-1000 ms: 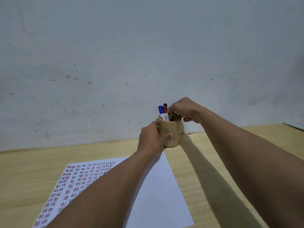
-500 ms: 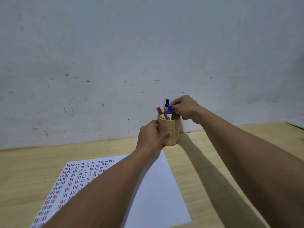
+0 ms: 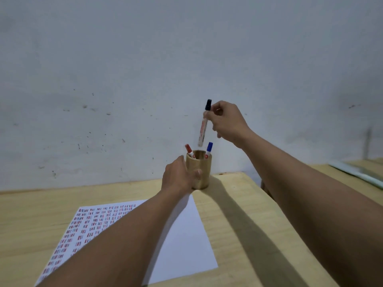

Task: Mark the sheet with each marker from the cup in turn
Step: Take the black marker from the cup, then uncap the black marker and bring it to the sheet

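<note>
Since a moment ago we have drawn the black-capped marker (image 3: 204, 125) up out of the wooden cup (image 3: 200, 172), where before it stood inside with the other two; now it hangs cap-up and nearly upright, its lower end just above the cup's mouth and clear of the rim. Our right hand (image 3: 227, 122) keeps it pinched near the top of the barrel, the grip narrow around it just below the cap. Down in the cup the red-capped marker (image 3: 189, 150) leans toward the left side of the rim and the blue-capped marker (image 3: 209, 149) stands at the right side, both with caps up. Our left hand (image 3: 178, 177) wraps the cup's left side, its grip closed around the wall with the thumb across the front. The cup sits near the far edge of the desk (image 3: 248, 214), close to the wall (image 3: 145, 69), just beyond the far right corner of the white sheet (image 3: 186, 241). That sheet lies toward the near edge, its left part filled with rows of short red and dark strokes, its right part bare.
</note>
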`<state>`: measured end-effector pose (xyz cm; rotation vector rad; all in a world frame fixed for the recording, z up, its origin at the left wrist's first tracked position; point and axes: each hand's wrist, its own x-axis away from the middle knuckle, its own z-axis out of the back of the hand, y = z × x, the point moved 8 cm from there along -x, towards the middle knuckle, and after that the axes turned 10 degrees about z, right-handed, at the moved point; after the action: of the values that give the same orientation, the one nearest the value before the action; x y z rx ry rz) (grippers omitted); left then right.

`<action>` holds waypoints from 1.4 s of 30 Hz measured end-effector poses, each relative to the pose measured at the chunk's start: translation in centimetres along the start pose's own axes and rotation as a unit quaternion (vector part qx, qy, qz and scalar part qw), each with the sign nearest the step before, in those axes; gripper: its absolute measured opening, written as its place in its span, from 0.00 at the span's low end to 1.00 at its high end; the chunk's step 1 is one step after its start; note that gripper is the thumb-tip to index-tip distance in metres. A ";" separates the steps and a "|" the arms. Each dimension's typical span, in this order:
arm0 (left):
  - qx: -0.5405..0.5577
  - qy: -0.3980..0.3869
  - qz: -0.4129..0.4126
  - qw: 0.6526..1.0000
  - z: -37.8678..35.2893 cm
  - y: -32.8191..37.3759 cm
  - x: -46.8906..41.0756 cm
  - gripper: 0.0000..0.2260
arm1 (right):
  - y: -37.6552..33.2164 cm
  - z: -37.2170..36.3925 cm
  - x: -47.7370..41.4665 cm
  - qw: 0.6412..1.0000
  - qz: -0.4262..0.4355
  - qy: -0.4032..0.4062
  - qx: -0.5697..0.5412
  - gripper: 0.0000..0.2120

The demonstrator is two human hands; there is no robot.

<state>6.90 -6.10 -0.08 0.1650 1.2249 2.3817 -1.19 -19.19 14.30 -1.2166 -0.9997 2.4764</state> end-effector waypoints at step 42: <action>0.294 0.060 -0.003 0.954 20.7 -5.5 6.6 0.06 | -9.6 -18.4 14.8 0.759 -0.304 0.047 -0.574 0.06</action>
<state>9.27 14.91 7.21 0.2003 1.9605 1.9756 2.35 3.64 3.48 -0.9061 -2.5213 1.1504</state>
